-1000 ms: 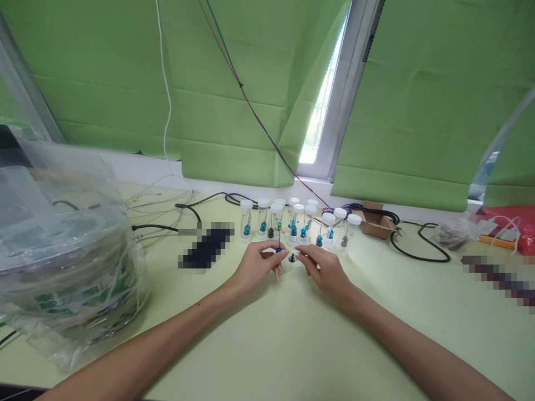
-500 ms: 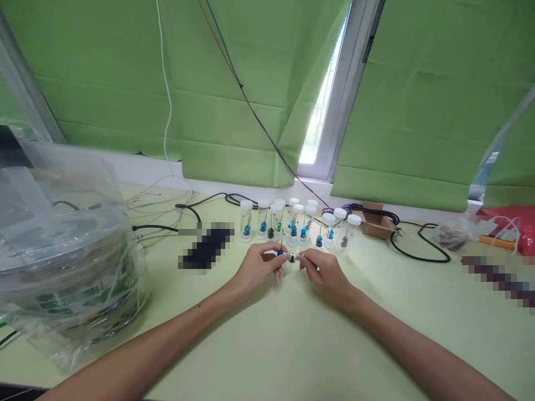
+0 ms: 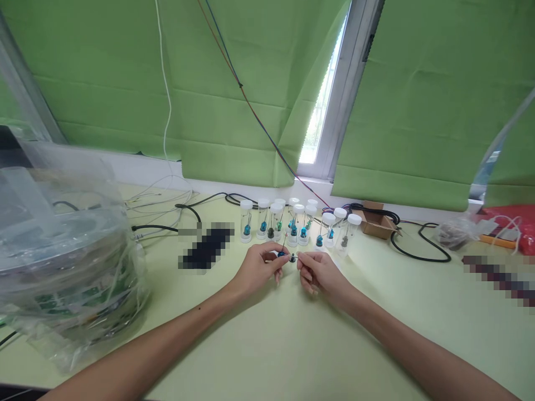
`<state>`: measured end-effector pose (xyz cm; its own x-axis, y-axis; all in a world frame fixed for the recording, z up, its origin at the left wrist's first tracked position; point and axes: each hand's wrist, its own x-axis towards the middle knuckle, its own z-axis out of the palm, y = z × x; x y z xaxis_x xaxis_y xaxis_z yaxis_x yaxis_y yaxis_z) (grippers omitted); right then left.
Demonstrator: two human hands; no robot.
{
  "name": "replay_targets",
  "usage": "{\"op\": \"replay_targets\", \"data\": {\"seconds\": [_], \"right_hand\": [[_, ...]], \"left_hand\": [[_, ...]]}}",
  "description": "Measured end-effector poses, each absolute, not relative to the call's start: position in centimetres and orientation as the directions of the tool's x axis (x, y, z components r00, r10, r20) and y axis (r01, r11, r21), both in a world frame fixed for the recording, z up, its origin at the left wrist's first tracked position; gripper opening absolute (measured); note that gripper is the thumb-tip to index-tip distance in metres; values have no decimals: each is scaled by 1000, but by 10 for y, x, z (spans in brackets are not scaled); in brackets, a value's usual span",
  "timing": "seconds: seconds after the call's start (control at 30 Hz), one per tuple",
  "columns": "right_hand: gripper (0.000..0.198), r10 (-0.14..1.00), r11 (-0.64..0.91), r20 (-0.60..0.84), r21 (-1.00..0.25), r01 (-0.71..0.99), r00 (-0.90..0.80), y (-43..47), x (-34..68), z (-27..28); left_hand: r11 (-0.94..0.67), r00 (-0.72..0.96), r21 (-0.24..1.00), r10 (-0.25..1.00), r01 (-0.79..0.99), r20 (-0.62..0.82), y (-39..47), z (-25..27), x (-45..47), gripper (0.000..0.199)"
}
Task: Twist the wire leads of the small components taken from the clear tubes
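Observation:
My left hand (image 3: 262, 264) is closed, thumb and fingertips pinching a small dark blue piece (image 3: 281, 254) with a thin stem rising from it. Just right of those fingertips is a small dark round part (image 3: 292, 258); whether it joins the blue piece is too small to tell. My right hand (image 3: 320, 272) is closed beside it, thumb and index finger pressed together at its right edge. Anything between those fingertips cannot be made out. Behind both hands stand several clear tubes with white caps (image 3: 298, 209), holding small blue, green or dark pieces on thin stems.
At the left, a clear plastic bag (image 3: 83, 267) wraps large round reels. A blurred dark object (image 3: 207, 246) lies left of my hands. Black cables (image 3: 422, 259) run along the back near a small cardboard box (image 3: 376, 223). A red bag (image 3: 512, 220) sits at far right.
My right hand's fingers have shifted slightly and its lower fingers show more. The stem in my left hand leans a little more to the right. The tubes have not moved.

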<state>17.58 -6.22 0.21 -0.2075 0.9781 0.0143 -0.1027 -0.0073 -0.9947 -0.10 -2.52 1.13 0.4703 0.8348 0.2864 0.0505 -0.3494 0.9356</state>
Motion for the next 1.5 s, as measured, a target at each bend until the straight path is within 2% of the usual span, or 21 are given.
{"op": "replay_targets", "data": {"seconds": [0.17, 0.33, 0.47, 0.57, 0.67, 0.77, 0.87, 0.97, 1.13, 1.27, 1.4, 1.5], "right_hand": [[31, 962, -194, -138, -953, -234, -237, -66, 174, 8], [31, 951, -240, -174, -936, -257, -257, -65, 174, 10], [38, 971, -142, -110, -980, -141, -213, -63, 174, 6], [42, 992, 41, 32, -996, 75, -118, -64, 173, 5], [34, 953, 288, 300, -870, 401, -35, -64, 177, 3], [25, 827, 487, 551, -595, 640, -117, -60, 185, -2], [20, 707, 593, 664, -369, 716, -243, -56, 192, -5], [19, 643, 623, 699, -238, 745, -314, -54, 196, -3], [18, 604, 622, 703, -121, 774, -376, -53, 199, 0], [21, 593, 621, 695, -73, 780, -407, -53, 200, 0], [25, 601, 620, 684, -72, 781, -413, -54, 199, 1], [25, 617, 631, 678, -123, 766, -399, -54, 198, 1]], "left_hand": [[-375, 471, 924, 831, 80, 296, -26, 11, -1, 22], [-384, 480, 920, 824, 81, 301, -27, 13, -1, 22], [-374, 481, 925, 824, 67, 299, -27, 14, -1, 26], [-352, 464, 934, 838, 60, 286, -25, 14, -1, 26], [-319, 458, 946, 850, 52, 261, -24, 14, -2, 25], [-291, 456, 956, 856, 38, 243, -25, 15, -3, 24], [-268, 453, 963, 861, 15, 233, -26, 16, -3, 24], [-246, 445, 969, 868, 5, 219, -25, 16, -2, 26], [-244, 449, 970, 866, -4, 219, -24, 14, -2, 29], [-250, 454, 968, 862, -2, 224, -24, 14, -1, 30], [-262, 450, 965, 862, 5, 232, -24, 13, -2, 31], [-258, 452, 966, 863, 7, 227, -23, 12, -2, 29]]}}
